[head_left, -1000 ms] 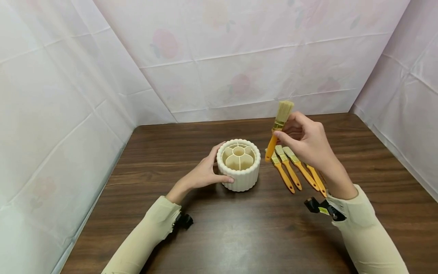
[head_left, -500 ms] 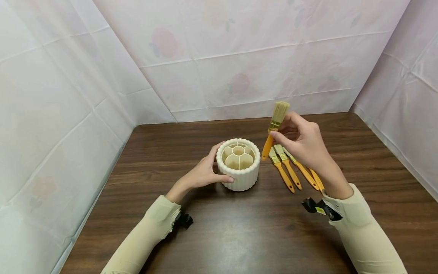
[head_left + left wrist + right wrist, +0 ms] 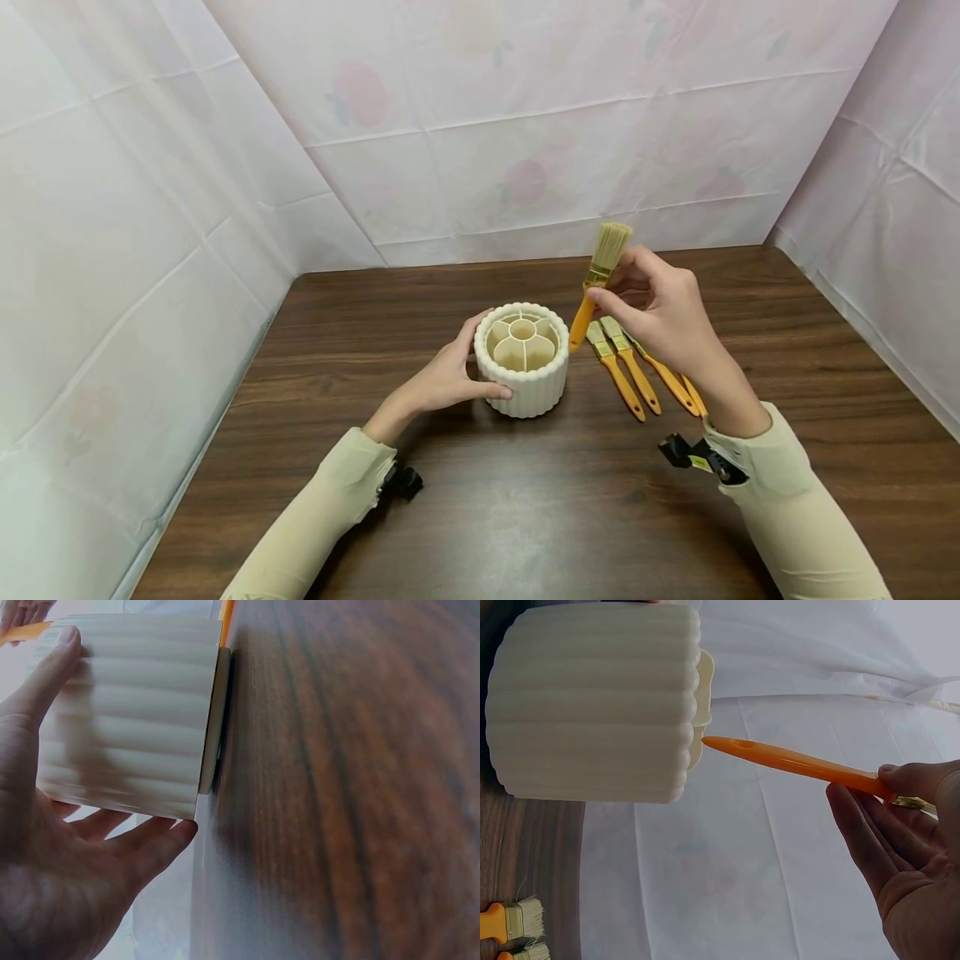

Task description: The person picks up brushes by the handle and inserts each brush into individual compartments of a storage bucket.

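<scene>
Head view: I see my left hand (image 3: 442,379) curled round the left side of the ribbed holder (image 3: 523,360), thumb on its near wall, fingers behind; the left wrist view shows the same clasp (image 3: 67,847) on the holder (image 3: 127,712), which stands upright on the table (image 3: 480,500). My right hand (image 3: 663,312) pinches a brush (image 3: 596,283) at its ferrule, bristles up and handle tip slanting down, just beside the holder's right rim. In the right wrist view the orange handle (image 3: 795,761) points at the rim without touching. Spare brushes (image 3: 637,375) lie on the table under my right hand.
</scene>
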